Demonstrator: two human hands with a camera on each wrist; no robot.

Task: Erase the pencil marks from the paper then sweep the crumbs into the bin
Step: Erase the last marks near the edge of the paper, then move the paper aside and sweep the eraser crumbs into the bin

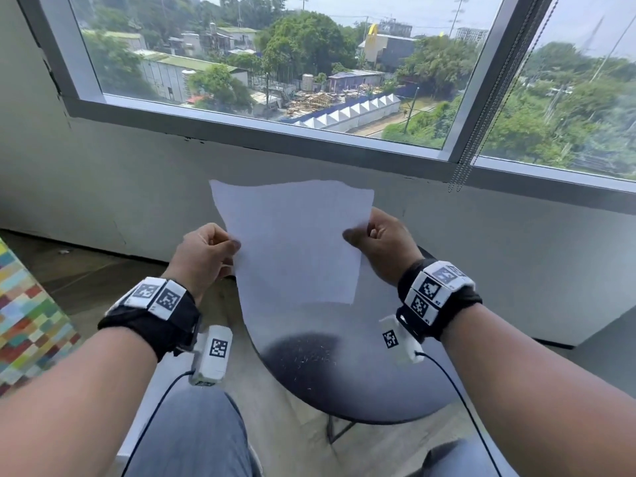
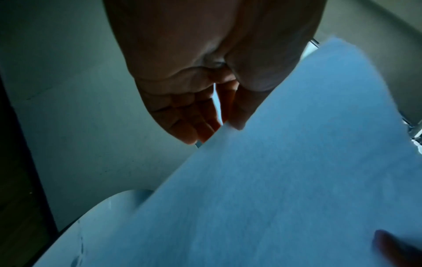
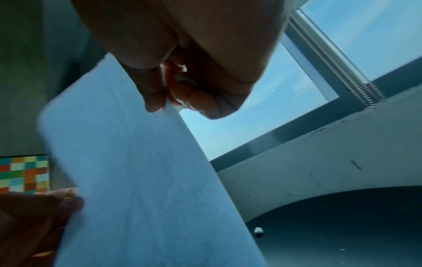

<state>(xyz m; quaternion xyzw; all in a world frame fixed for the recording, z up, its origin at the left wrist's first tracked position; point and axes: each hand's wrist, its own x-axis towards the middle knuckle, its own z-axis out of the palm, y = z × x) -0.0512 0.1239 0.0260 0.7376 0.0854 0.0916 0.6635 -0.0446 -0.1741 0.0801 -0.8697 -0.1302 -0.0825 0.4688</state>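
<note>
The left hand is pinching the left edge of the paper between thumb and curled fingers, and the right hand is pinching the right edge the same way, so each grip is closed on the sheet. The paper is hanging in the air between them, lifted clear above the table and tilted with its top edge toward the window. It is bowing slightly between the two pinches, which suggests a light, limp sheet that would crease easily; taking it by opposite side edges looks like the sound choice. No pencil marks are showing on it. Pale crumbs are lying scattered on the dark round table below. A small whitish object is sitting on the table, perhaps the eraser. No bin is in view. A multicoloured checked surface is standing at the left.
</note>
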